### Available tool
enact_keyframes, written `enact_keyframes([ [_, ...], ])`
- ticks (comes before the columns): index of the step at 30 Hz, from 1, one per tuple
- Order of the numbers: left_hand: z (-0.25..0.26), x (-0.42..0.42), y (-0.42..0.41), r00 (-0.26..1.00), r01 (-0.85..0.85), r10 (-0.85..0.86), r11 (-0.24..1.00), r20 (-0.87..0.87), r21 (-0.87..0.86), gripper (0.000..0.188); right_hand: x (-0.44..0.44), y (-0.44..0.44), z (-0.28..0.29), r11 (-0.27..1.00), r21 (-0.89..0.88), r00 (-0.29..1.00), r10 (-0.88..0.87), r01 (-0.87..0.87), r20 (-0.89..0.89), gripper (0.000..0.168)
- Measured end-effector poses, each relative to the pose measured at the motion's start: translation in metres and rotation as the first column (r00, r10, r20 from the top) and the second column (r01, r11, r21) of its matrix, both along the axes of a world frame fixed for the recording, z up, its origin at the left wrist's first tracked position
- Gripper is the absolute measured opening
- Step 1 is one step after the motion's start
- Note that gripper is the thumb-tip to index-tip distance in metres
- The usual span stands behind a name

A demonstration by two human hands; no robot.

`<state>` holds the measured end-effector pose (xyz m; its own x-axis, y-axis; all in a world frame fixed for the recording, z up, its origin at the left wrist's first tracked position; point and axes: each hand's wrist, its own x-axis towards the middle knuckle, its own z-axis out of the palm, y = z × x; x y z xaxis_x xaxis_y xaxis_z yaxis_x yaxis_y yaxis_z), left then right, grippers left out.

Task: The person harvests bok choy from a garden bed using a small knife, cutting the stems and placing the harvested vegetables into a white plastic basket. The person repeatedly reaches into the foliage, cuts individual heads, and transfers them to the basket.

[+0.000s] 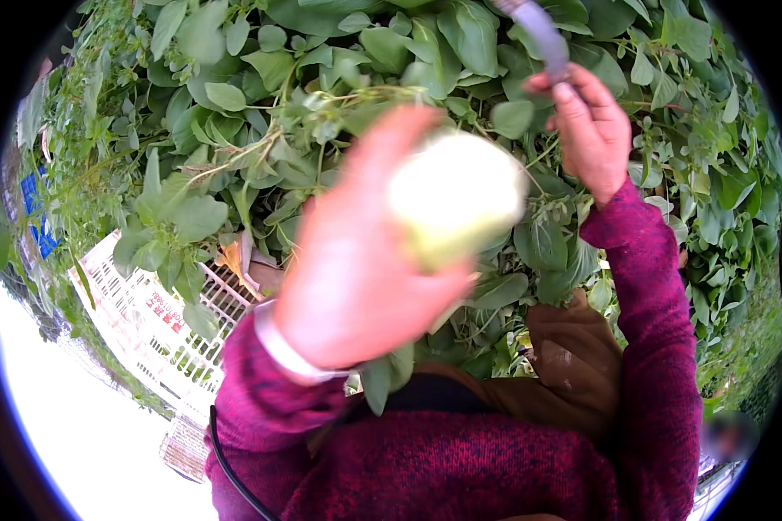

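My left hand (345, 254), blurred and close to the camera, is wrapped around a pale round vegetable (456, 195). Its upper face is washed out to white and its lower side is yellow-green, so the kind cannot be told. A white band (293, 352) circles that wrist. Farther out at the upper right, my right hand (593, 127) pinches one end of what looks like a curved knife (544, 39). The knife reaches up to the picture's rim, and its far end is partly cut off. Broad green leaves (469, 39) lie beneath and beyond both hands.
A white slatted plastic crate (163, 325) bearing red writing stands at the left, partly covered by leaves. Behind it is a blue plastic object (38, 211). Dense leafy plants (743, 163) surround me. A blurred round shape (728, 435) shows at the lower right.
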<state>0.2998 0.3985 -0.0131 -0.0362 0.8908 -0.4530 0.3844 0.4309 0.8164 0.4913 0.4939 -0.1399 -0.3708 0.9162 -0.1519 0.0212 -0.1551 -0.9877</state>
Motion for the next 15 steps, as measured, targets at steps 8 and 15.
enact_keyframes([
  [8, -0.101, 0.004, 0.055, 0.703, 0.117, -0.465, 0.821, -0.538, -0.558, 0.088, 0.014, -0.013, -0.057, 0.971, -0.111, 0.875, 0.237, -0.21, 0.422, 0.026],
  [15, -0.107, -0.01, 0.037, 0.639, 0.067, -0.371, 0.9, -0.674, -0.431, 0.048, -0.032, -0.001, -0.046, 0.915, 0.264, 0.783, 0.083, -0.305, 0.617, 0.026],
])
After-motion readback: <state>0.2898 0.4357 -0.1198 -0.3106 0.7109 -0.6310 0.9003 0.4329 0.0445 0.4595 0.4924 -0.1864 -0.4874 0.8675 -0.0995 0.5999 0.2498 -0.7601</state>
